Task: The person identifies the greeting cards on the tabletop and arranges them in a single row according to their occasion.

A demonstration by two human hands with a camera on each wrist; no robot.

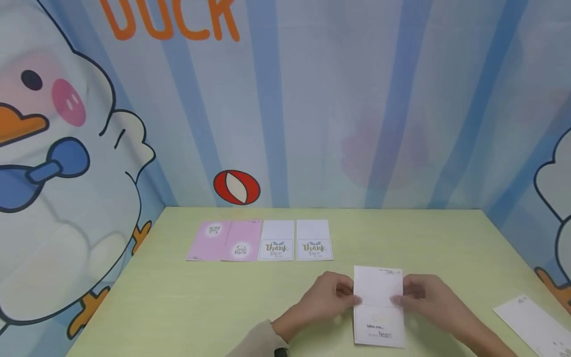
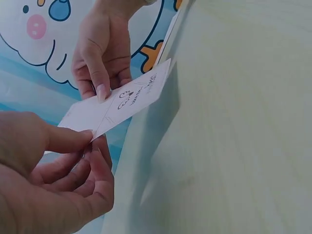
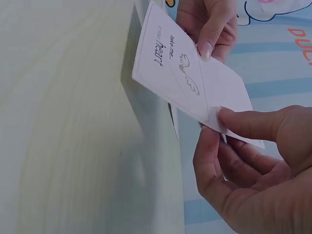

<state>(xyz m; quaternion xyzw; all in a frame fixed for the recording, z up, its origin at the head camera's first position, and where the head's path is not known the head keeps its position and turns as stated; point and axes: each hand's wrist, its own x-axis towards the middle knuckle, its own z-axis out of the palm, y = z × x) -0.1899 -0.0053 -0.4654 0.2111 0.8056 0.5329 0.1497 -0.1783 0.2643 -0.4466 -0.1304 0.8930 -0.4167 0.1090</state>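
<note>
Both hands hold a white greeting card, opened out, with a crease across its middle and the printed words "take me... heart" on its lower half. My left hand pinches the left edge near the crease, thumb on top and fingers underneath. On the opposite edge, my right hand grips the card the same way. In the right wrist view the card is tilted, with a gold design above the lettering. Its shadow falls on the table beneath it in the left wrist view.
Along the back of the pale table lie pink cards and, to their right, two white "Thank You" cards. Another white card lies at an angle at the right edge. A printed duck backdrop stands behind.
</note>
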